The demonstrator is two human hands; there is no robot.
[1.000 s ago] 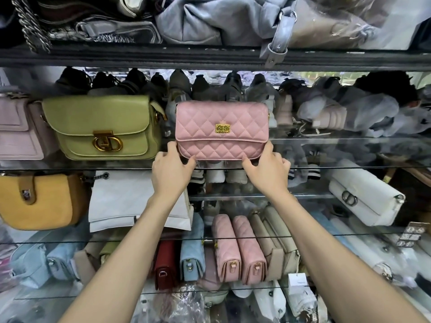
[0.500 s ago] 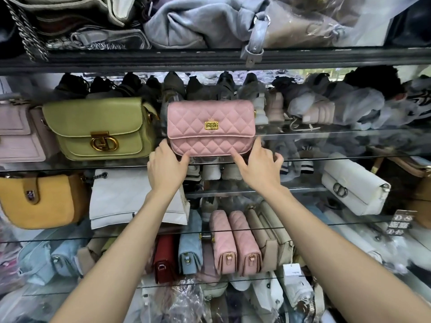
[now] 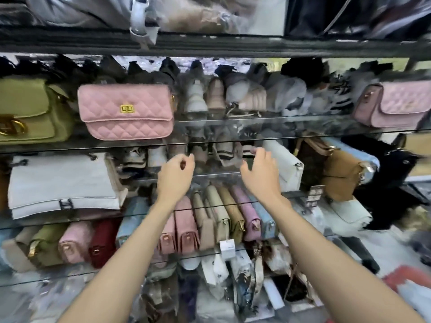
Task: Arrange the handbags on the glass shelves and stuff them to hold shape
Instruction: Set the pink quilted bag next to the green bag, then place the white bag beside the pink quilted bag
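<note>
A pink quilted handbag (image 3: 126, 111) with a gold clasp stands upright on the upper glass shelf (image 3: 268, 125), beside a green handbag (image 3: 30, 113) at the left edge. Both my hands hang free below and to the right of it. My left hand (image 3: 176, 174) has loosely curled fingers and holds nothing. My right hand (image 3: 261, 172) is likewise relaxed and holds nothing, in front of the shelf's lower level.
A pale pink bag (image 3: 396, 104) sits at the shelf's right end. A white bag (image 3: 63, 183) lies on the middle shelf at left; a tan bag (image 3: 342, 173) is at right. Several small bags (image 3: 210, 220) stand in a row on the lower shelf. Shoes line the back.
Both hands have let go of the pink quilted bag and dropped below the shelf edge. The view has swung right, so the bag now sits at left.
</note>
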